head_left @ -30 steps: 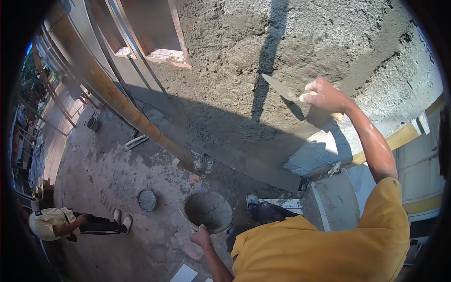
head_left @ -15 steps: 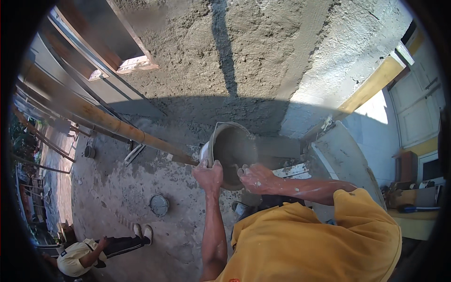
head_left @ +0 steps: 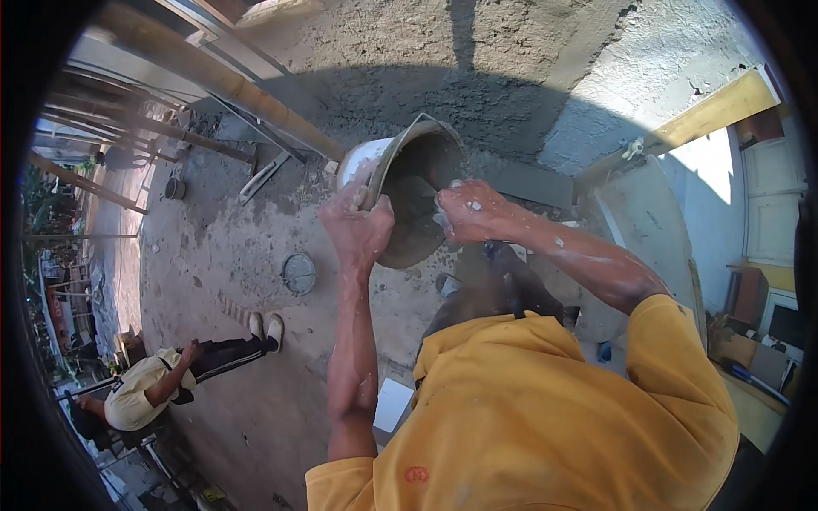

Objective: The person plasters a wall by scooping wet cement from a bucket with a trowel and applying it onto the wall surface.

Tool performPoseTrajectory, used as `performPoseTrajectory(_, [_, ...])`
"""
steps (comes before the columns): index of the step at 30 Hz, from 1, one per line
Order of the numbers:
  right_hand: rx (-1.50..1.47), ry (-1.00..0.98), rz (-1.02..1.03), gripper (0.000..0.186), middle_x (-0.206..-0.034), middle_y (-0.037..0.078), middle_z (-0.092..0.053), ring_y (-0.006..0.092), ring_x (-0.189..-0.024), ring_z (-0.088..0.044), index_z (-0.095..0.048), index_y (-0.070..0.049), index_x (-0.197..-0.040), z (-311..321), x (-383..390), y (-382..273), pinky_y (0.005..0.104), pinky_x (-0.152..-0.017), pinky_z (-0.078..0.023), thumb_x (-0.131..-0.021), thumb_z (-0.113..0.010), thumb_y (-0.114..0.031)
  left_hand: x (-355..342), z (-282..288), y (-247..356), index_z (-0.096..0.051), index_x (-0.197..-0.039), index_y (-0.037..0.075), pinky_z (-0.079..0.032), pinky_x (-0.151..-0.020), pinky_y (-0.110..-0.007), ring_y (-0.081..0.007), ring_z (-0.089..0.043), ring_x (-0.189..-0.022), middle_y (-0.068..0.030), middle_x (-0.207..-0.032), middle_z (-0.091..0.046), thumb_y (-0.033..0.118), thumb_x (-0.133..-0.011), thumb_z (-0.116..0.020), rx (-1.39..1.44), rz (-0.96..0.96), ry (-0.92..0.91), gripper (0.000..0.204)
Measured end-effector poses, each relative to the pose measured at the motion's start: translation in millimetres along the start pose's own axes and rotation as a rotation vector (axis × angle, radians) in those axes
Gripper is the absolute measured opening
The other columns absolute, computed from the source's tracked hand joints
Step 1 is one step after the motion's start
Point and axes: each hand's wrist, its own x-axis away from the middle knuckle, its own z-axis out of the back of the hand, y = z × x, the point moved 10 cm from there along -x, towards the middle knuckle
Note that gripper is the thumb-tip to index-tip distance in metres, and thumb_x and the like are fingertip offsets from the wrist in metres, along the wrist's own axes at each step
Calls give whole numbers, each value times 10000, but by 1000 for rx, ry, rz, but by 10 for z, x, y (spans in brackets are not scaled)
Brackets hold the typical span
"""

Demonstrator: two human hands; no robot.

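Note:
A mortar-smeared bucket (head_left: 358,162) is tilted in front of me, its mouth turned toward my body and grey mortar (head_left: 409,226) inside. My left hand (head_left: 358,223) is closed on the bucket's left rim, thumb over the edge. At the right side of the mouth, my right hand (head_left: 474,211) makes a fist around what looks like a trowel. A flat grey blade (head_left: 416,192) shows inside the bucket; the handle is hidden in my fingers. Wet mortar spots both my hands and my right forearm.
Ahead stands a rough mortar-covered wall (head_left: 528,51). Bamboo poles (head_left: 230,85) slant in from the left. A small bucket (head_left: 299,273) and a dark pot (head_left: 175,188) stand on the floor. Another person (head_left: 153,387) is at lower left. A board (head_left: 648,226) leans at right.
In the view, the bucket and both hands sit higher than before, and the bucket looks more tilted. My view has shifted, showing more floor and less wall. Both hands stay at the bucket.

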Motion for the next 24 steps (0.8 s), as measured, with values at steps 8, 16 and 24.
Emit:
performPoseTrajectory(8, [37,141,175,299,-961,285,-665,453,-914,-666,-689,47,-953,65,-153,53,500,-854,-543,-855,-645,-232,7,435,562,-778,-1132,29,-539,-700,-295,-155,-653,-619,-178,-846,-749,9,-660,-667,-38,-228,-1,486])
performPoseTrajectory(16, [-601,-182,-195,464,-858,221,-678,263,-627,-668,-615,136,-1208,-496,163,-400,417,-584,-531,-925,-600,-232,337,733,160,-752,-1187,4,-514,-708,-263,-70,-596,-671,-96,-915,-771,-5,-649,-654,43,-107,17,547])
performPoseTrajectory(24, [-762,-291,-241,470,-884,244,-691,308,-645,-685,-627,124,-1210,-747,221,-792,431,-631,-553,-944,-619,-263,888,888,-500,-734,-1061,-78,-483,-703,-263,-90,-557,-744,5,-824,-667,-19,-733,-619,268,258,315,353])
